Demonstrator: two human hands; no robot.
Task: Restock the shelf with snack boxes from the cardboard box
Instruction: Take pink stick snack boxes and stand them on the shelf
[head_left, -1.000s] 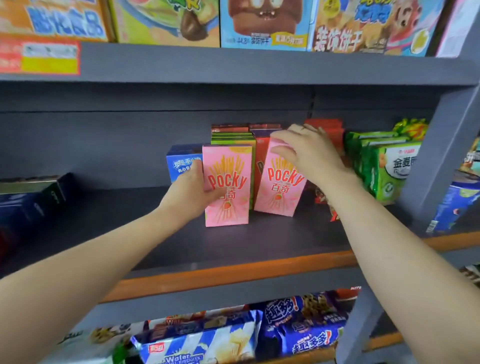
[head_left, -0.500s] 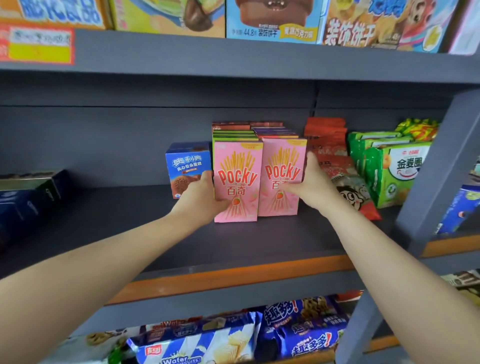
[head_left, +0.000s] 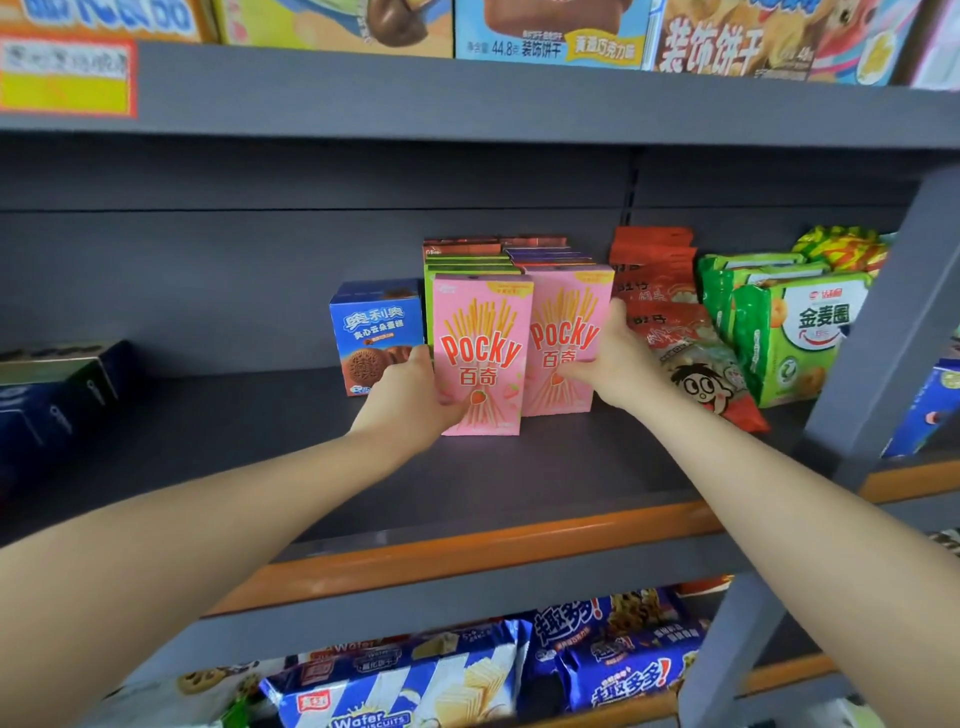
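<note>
Two pink Pocky boxes stand upright side by side on the grey middle shelf (head_left: 467, 483). My left hand (head_left: 410, 400) grips the left Pocky box (head_left: 483, 338) at its lower left edge. My right hand (head_left: 613, 364) holds the right Pocky box (head_left: 566, 322) along its right side, fingers behind it. Both boxes rest on the shelf, in front of rows of green, purple and red boxes (head_left: 472, 262). The cardboard box is out of sight.
A blue Oreo box (head_left: 374, 322) stands just left of the Pocky boxes. Red snack bags (head_left: 675, 332) and green biscuit packs (head_left: 800, 332) fill the right side. A dark box (head_left: 57, 389) sits far left. A grey upright post (head_left: 883, 322) stands at right.
The right Pocky box went from tilted to upright beside the left one. My right hand slid from its top down to its right side. Both boxes were pushed slightly back.
</note>
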